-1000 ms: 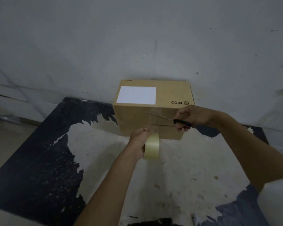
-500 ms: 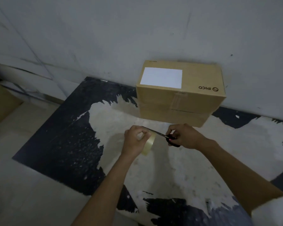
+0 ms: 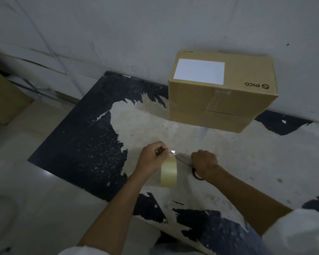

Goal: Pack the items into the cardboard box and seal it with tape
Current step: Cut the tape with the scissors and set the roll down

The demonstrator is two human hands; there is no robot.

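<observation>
The closed cardboard box (image 3: 223, 100) stands against the wall at the upper right, with a white label on top and clear tape running down its front face. My left hand (image 3: 153, 159) grips a roll of clear tape (image 3: 168, 173), which hangs below its fingers. My right hand (image 3: 204, 163) is closed on black-handled scissors (image 3: 196, 174); their thin blades reach left to the tape roll's top edge. Both hands are low over the floor, well in front of the box.
The floor (image 3: 247, 162) is pale concrete with patches of worn black coating (image 3: 85, 144). A grey wall (image 3: 136, 34) runs behind the box. Another brown box (image 3: 6, 100) sits at the far left edge.
Both hands have pulled back from the box's front face toward me and down, carrying the tape roll and scissors. The view has shifted left, so the box now lies at upper right.
</observation>
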